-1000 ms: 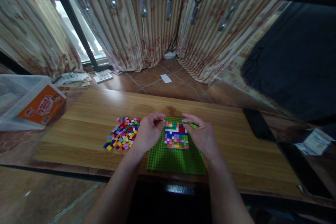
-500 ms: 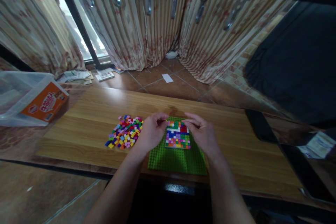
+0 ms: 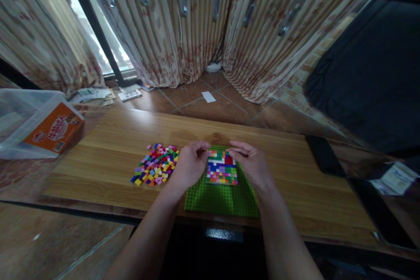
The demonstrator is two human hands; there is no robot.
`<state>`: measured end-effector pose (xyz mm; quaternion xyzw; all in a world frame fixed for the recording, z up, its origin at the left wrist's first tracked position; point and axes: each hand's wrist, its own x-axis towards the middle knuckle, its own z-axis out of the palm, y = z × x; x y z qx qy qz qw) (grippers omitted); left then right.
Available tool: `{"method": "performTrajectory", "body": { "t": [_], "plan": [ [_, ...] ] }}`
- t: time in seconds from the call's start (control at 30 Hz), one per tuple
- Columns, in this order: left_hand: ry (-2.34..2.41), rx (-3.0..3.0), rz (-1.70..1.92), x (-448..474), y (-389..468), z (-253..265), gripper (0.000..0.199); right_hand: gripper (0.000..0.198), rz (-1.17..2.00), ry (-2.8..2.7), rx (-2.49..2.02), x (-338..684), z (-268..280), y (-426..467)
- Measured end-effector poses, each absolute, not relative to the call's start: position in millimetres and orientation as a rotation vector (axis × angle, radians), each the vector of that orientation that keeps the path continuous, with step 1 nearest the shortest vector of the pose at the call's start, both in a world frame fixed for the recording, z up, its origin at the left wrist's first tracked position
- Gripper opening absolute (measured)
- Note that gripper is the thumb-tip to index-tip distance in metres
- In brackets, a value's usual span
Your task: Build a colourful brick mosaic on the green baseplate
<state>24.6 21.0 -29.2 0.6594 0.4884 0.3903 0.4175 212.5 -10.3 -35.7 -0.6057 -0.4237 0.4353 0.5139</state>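
A square patch of small multicoloured building bricks (image 3: 222,171) sits on the green studded baseplate (image 3: 219,203) in front of me. At the patch's upper left corner is my left hand (image 3: 192,164), thumb and forefinger pinched together; whatever lies between them is too small or hidden to make out. My right hand (image 3: 251,164) is at the upper right corner, its thumb and forefinger closed by the red bricks, the other fingers bent above. I cannot tell if a brick is between them. A heap of loose bricks (image 3: 157,164) lies left of my left hand.
The wooden table (image 3: 108,153) carries the baseplate and heap. Off its left end stands a clear plastic bin (image 3: 33,122) with an orange label. Dark flat phone-like objects (image 3: 324,155) lie at the right. Beyond are striped curtains (image 3: 200,39) and papers on the tiled floor.
Hardly anything differs. Both hands keep their places at the patch's upper corners, and the whole view has shifted very slightly.
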Motion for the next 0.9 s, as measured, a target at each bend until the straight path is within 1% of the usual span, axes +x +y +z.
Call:
{"method": "performTrajectory", "body": {
  "t": [0.17, 0.4, 0.57, 0.7, 0.9],
  "plan": [
    [1.247, 1.644, 0.982, 24.7, 21.7, -27.6, 0.016, 0.037, 1.027, -1.052, -1.482, 212.0, -34.2, -9.0],
    [1.241, 1.636, 1.019, 21.5, 23.4, -27.9, 0.016, 0.04, 0.999, -1.065, -1.444, 208.8, -37.5, -10.6],
    [1.16, 1.499, 1.166, 21.8, 24.1, -27.8, 0.018, 0.028, 0.836, -1.031, -1.387, 211.8, -27.4, -15.5],
    [1.038, 1.411, 1.179, 27.3, 20.1, -21.5, 0.018, 0.019, 0.73, -1.106, -1.351, 207.6, -15.0, -22.1],
    [0.885, 1.297, 1.158, 36.7, 13.6, -11.5, 0.022, 0.02, 0.712, -1.405, -1.224, 194.2, -11.8, -26.5]
  ]
}}
